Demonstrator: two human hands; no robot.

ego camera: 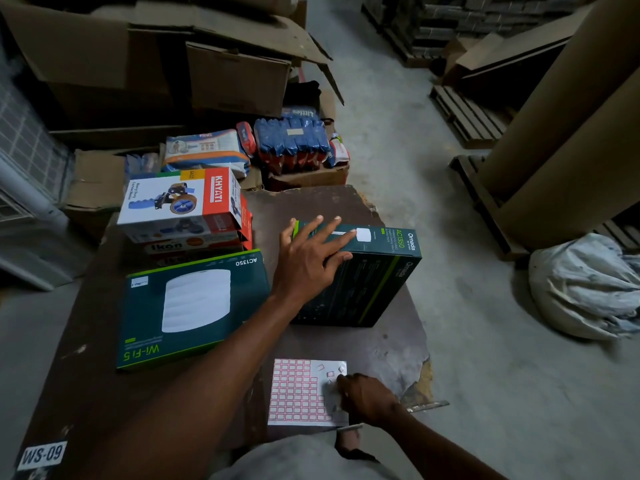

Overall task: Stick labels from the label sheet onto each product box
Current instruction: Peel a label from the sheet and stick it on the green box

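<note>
Labelling station, head view. The left hand (pixel 313 259) lies flat with fingers spread on top of the right-hand Omada box (pixel 360 275), steadying it without grasping; this box stands on the bench (pixel 391 344) towards the far right corner. The right hand (pixel 363 398) is at the label sheet (pixel 298 393), which rests at the near edge of the bench, fingertips pinched at the sheet's right side where several labels are already gone — whether a label is held between them cannot be told. A second Wi-Fi 5 box (pixel 194 308) lies flat to the left, bearing a small white patch, possibly a label, near its far left corner. Behind it, at the far left corner, stands a stack topped by the Khyati box (pixel 180 202).

Judged step: peeling one label for the box under the left hand. To do it well, lift the label by a corner, keep it uncreased, and press it flat on a plain area of the top face while the left hand holds the box still.

Room: the strip of bench between sheet and boxes is open. The bench's right edge is chipped and ragged, close to both the sheet and the box — a careless push could send either over.
</note>
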